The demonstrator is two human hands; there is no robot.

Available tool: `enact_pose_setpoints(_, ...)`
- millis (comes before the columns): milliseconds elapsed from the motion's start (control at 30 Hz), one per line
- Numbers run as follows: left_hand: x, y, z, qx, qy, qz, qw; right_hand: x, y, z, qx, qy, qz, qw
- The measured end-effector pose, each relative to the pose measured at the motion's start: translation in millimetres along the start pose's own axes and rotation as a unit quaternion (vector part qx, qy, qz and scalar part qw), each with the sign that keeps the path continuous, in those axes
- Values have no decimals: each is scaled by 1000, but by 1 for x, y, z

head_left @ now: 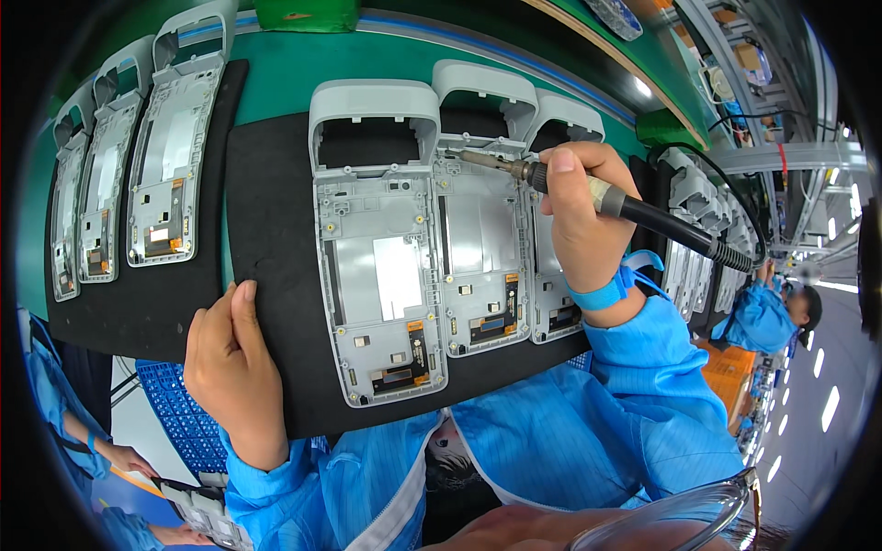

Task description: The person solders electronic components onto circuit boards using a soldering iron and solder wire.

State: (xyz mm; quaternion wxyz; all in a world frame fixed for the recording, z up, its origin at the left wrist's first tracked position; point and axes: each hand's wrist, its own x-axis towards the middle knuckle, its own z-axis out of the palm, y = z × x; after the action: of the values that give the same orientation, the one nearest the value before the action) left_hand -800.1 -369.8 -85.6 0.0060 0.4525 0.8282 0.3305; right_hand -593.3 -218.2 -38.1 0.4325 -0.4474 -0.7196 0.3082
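My right hand (pixel 588 216) is closed around a soldering iron (pixel 602 195) with a black handle and cable. Its metal tip points left, over the upper part of the middle grey plastic housing (pixel 482 225). Another grey housing (pixel 381 266) lies to its left, with a white rectangle, brass inserts and an orange-and-black flex circuit. A third housing (pixel 556 294) is partly hidden behind my right hand. All three lie on a black foam mat (pixel 271 202). My left hand (pixel 234 367) has its thumb and fingers pinched together at the mat's left edge.
Several similar housings (pixel 165 165) rest on another black mat (pixel 138 312) at the left. More housings (pixel 698 211) stand at the right, near a co-worker in blue (pixel 763 317). Another person's hands show at lower left. Green blocks (pixel 308 14) sit along the bench's far edge.
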Motion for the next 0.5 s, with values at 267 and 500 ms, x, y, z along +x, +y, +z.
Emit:
enact_pose_setpoints(267, 1, 3, 1, -1, -6, -10, 1000, 2, -1, -4, 17, -3, 23, 1000)
enact_pose_setpoints(500, -2, -1, -2, -4, 6, -9, 1000, -3, -13, -2, 44, 28, 48, 997)
